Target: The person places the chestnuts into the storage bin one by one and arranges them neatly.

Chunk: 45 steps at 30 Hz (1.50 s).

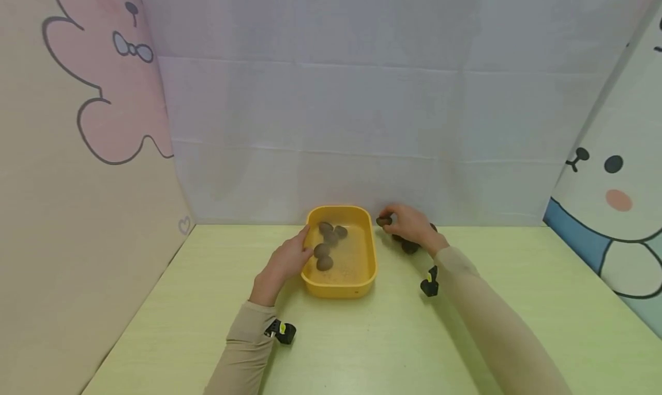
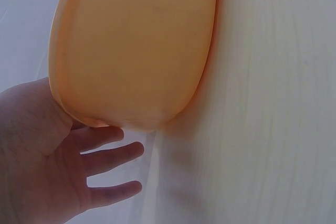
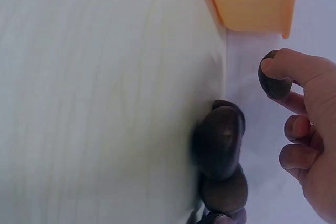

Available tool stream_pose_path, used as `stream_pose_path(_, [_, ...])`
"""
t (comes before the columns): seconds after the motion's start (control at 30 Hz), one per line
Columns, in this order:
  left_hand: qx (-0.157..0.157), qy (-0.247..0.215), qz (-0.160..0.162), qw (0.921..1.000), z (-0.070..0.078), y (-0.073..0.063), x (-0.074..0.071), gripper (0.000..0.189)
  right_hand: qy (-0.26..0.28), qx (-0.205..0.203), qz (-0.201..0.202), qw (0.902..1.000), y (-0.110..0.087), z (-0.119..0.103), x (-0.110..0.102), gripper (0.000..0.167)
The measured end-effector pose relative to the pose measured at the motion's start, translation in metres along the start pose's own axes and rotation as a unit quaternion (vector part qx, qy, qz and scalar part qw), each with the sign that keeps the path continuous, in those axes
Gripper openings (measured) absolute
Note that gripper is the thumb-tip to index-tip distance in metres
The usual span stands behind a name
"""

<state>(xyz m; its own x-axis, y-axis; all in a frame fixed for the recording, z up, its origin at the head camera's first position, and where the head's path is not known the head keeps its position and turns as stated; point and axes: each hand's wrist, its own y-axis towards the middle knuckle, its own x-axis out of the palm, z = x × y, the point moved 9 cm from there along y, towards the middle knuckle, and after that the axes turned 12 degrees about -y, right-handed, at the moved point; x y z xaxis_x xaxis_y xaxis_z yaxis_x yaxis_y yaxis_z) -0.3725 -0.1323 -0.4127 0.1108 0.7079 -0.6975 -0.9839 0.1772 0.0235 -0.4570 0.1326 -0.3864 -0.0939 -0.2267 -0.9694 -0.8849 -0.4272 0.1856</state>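
My left hand [image 1: 287, 258] holds the left side of a yellow plastic basin [image 1: 341, 290], thumb at the rim. In the left wrist view the other fingers spread along its outer wall [image 2: 139, 51]. Several dark oval lumps [image 1: 324, 263] lie inside, mostly on the left. Right of the basin, my right hand [image 1: 411, 223] pinches a smooth dark oval lump [image 3: 275, 77] between thumb and fingers, above the table. Whether it is a stone or a closed clam, I cannot tell. Below that hand, more such lumps [image 3: 218, 142] sit close together on the table, partly hidden in the head view.
A pale yellow-green tabletop [image 1: 383, 349] runs back to a white cloth wall [image 1: 320, 107]. Printed cartoon panels stand at the left [image 1: 103, 211] and right [image 1: 610, 234]. A small black camera [image 1: 281, 330] is strapped on the left wrist, another [image 1: 429, 283] on the right.
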Motion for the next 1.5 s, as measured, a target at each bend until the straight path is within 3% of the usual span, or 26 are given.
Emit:
stream_pose_path(0.33, [-0.001, 0.007, -0.001, 1.0000, -0.003, 0.000, 0.000, 0.065, -0.008, -0.002, 0.048, 0.9988, -0.004, -0.005, -0.026, 0.034])
stream_pose_path(0.77, [-0.009, -0.004, -0.004, 0.9999, -0.004, -0.002, 0.000, 0.065, 0.002, -0.024, 0.068, 0.9974, -0.002, -0.024, -0.051, 0.034])
stream_pose_path(1.07, [-0.006, 0.001, -0.004, 1.0000, -0.004, -0.001, 0.000, 0.065, -0.014, -0.057, 0.073, 0.9956, 0.002, -0.052, -0.061, 0.033])
stream_pose_path(1.5, [-0.003, -0.002, 0.000, 1.0000, -0.001, 0.000, -0.001, 0.065, -0.037, -0.101, 0.048, 0.9930, 0.011, -0.090, -0.057, 0.031])
